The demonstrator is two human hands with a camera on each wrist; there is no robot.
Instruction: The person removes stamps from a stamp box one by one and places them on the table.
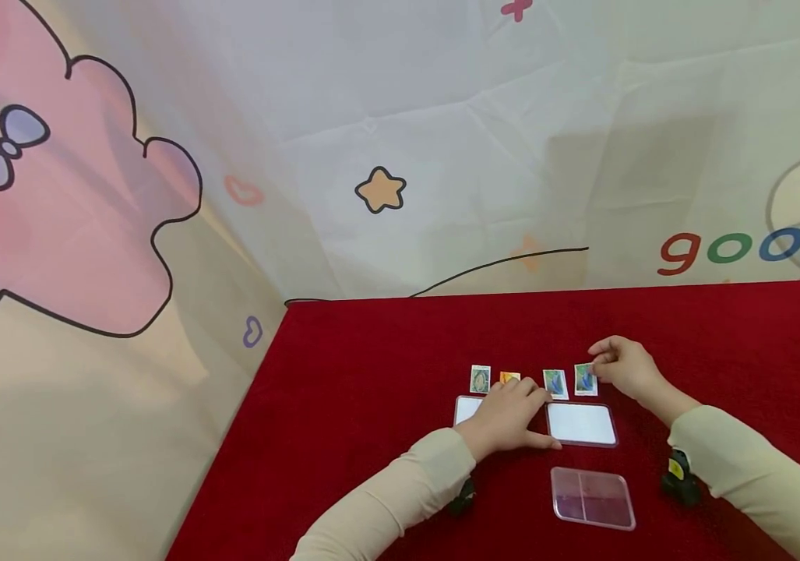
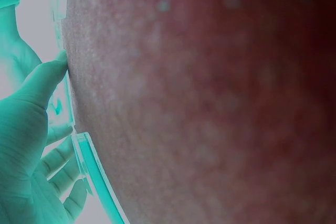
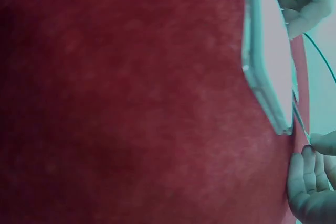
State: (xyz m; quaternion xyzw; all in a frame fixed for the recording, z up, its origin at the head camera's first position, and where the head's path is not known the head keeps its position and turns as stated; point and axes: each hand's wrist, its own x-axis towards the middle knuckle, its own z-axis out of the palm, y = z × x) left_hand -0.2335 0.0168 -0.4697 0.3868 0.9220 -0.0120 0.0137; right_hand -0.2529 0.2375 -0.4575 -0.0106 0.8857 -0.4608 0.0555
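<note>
My right hand (image 1: 628, 369) pinches the edge of the rightmost stamp (image 1: 585, 380), a small blue-green picture with a white border, between thumb and finger. A similar blue-green stamp (image 1: 555, 383) lies just left of it. My left hand (image 1: 508, 413) spreads over the gap between two shallow clear cases with white inserts. Its thumb tip is at the near left corner of the right case (image 1: 582, 425), its fingertips at that case's far left corner. The left case (image 1: 468, 407) is partly hidden by this hand, as is an orange stamp (image 1: 509, 377). A dark green stamp (image 1: 480, 379) lies farthest left.
A clear, empty-looking lid (image 1: 592, 499) with a line across it lies on the red cloth (image 1: 343, 436) nearer to me. A printed fabric backdrop (image 1: 442, 156) rises behind the table's far edge and along the left side.
</note>
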